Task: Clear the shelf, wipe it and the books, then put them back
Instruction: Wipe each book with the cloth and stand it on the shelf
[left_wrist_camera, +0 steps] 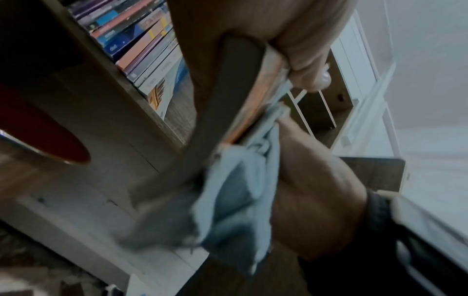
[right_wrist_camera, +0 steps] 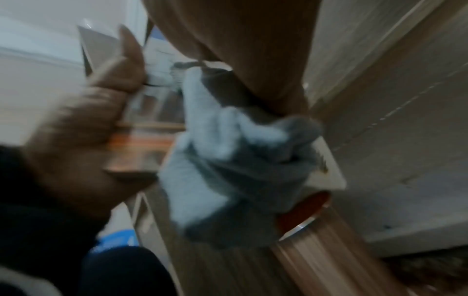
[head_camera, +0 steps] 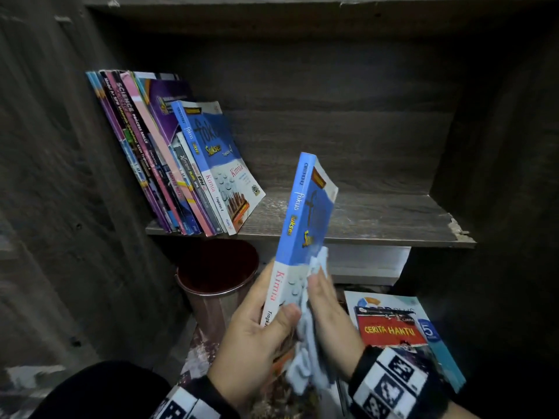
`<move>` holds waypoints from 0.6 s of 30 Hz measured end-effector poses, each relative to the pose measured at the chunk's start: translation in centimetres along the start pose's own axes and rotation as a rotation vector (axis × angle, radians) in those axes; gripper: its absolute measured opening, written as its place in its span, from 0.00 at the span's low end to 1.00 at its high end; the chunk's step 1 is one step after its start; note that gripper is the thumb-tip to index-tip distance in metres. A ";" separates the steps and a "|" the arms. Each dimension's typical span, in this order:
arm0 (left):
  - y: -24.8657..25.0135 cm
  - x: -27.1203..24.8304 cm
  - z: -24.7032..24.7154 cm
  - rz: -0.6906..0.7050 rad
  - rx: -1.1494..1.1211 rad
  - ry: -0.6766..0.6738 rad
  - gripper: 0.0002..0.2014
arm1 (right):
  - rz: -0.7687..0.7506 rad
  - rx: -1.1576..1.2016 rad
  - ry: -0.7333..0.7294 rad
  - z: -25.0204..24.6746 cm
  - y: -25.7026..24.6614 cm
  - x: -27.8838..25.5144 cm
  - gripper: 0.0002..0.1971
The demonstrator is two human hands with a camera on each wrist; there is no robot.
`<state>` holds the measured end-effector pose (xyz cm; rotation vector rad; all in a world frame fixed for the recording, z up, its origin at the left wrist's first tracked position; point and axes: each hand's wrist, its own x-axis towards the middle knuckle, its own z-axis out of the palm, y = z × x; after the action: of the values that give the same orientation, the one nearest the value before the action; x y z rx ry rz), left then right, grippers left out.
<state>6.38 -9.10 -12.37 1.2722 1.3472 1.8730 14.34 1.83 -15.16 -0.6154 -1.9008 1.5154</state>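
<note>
My left hand (head_camera: 257, 328) grips the lower end of a blue and white "fokus Kimia" book (head_camera: 305, 225), thumb across the front cover, holding it upright in front of the shelf. The flat fingers of my right hand (head_camera: 326, 303) press a pale blue-grey cloth (head_camera: 308, 352) against that cover, and the cloth hangs bunched below. The dark wooden shelf board (head_camera: 378, 219) is bare on its right part. Several books (head_camera: 181, 164) lean in a row at its left end. The cloth (left_wrist_camera: 235, 190) lies between the book's edge (left_wrist_camera: 235, 90) and my right palm (left_wrist_camera: 316, 190).
A dark red bin (head_camera: 216, 276) stands under the shelf at the left. A pile of books (head_camera: 399, 331), a red "Cerita Hantu" cover on top, lies low at the right. The shelf's front right corner (head_camera: 456, 231) is chipped. The cabinet's side wall (head_camera: 60, 176) is close on the left.
</note>
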 end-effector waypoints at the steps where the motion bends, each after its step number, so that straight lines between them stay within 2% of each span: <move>1: 0.0 0.0 -0.1 -0.005 0.005 -0.020 0.31 | -0.027 0.105 -0.081 0.3 -0.8 -0.6 0.44; 3: -0.1 0.1 0.0 0.008 0.094 -0.082 0.34 | -0.026 0.363 -0.153 0.1 -2.7 -1.0 0.48; 6: -0.8 0.2 0.0 0.103 0.409 -0.165 0.36 | -0.047 0.589 -0.025 -0.5 -5.1 -1.1 0.41; 8: -1.3 0.3 -0.1 0.135 0.560 -0.201 0.33 | -0.112 0.572 0.098 -0.8 -5.8 -1.1 0.26; 10: -1.6 0.5 -0.2 0.135 0.579 -0.222 0.29 | -0.170 0.468 0.224 -1.2 -6.0 -1.1 0.05; 11: -1.6 0.6 -0.3 0.129 0.569 -0.229 0.29 | -0.185 0.424 0.265 -1.6 -6.1 -0.9 0.05; 12: -1.8 0.8 -0.7 0.120 0.560 -0.212 0.30 | -0.197 0.379 0.281 -1.9 -6.3 -0.8 0.11; 13: -2.1 1.2 -1.0 0.091 0.529 -0.182 0.32 | -0.217 0.354 0.278 -2.2 -6.6 -0.6 0.13; 15: -2.7 2.4 -2.1 -0.044 0.396 -0.034 0.33 | -0.274 0.388 0.234 -2.6 -7.4 -0.4 0.13; 17: -3.0 3.9 -3.4 -0.241 0.241 0.107 0.37 | -0.315 0.488 0.154 -3.1 -7.7 -0.5 0.13; 18: -3.1 4.4 -3.9 -0.325 0.198 0.129 0.39 | -0.322 0.514 0.120 -3.4 -7.7 -0.5 0.13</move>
<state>0.62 -6.05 -13.72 0.9618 1.7283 1.6498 17.28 1.97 -7.26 -0.1526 -1.3594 1.6182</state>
